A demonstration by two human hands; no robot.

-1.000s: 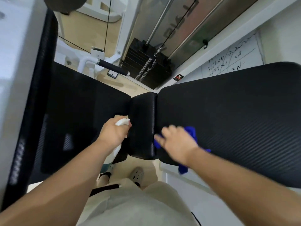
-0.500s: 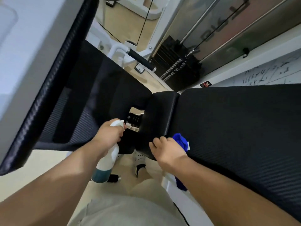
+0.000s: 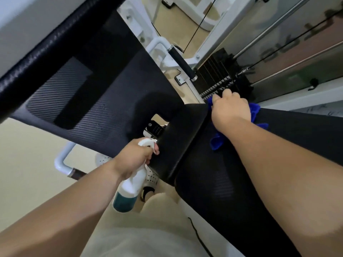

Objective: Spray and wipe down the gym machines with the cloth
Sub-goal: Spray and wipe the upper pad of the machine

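Since the frame half a second before, your right hand (image 3: 231, 110) had slid with the blue cloth (image 3: 215, 143) away from your body along the black pad (image 3: 241, 173), from its near edge up to its far corner, and your view had swung so the whole machine sat more diagonally. That hand lay palm down on the cloth, pressing it flat against the pad, fingers curled over the far edge; the cloth showed as a bunched fold on the near side of your wrist and a strip past your knuckles. Your left hand (image 3: 133, 160) was clenched around the neck of the white spray bottle (image 3: 130, 184), a finger at the trigger, with the teal-filled base hanging down below your wrist toward your leg. The nozzle sat just beside the narrow middle pad (image 3: 178, 143), which lay between your two hands. Beyond your left hand stretched the wide ribbed seat pad (image 3: 111, 112), with fine droplets on its surface. Past your right hand stood the weight stack (image 3: 219, 78), close to your fingertips, and a black grip handle (image 3: 182, 64) on the white frame.
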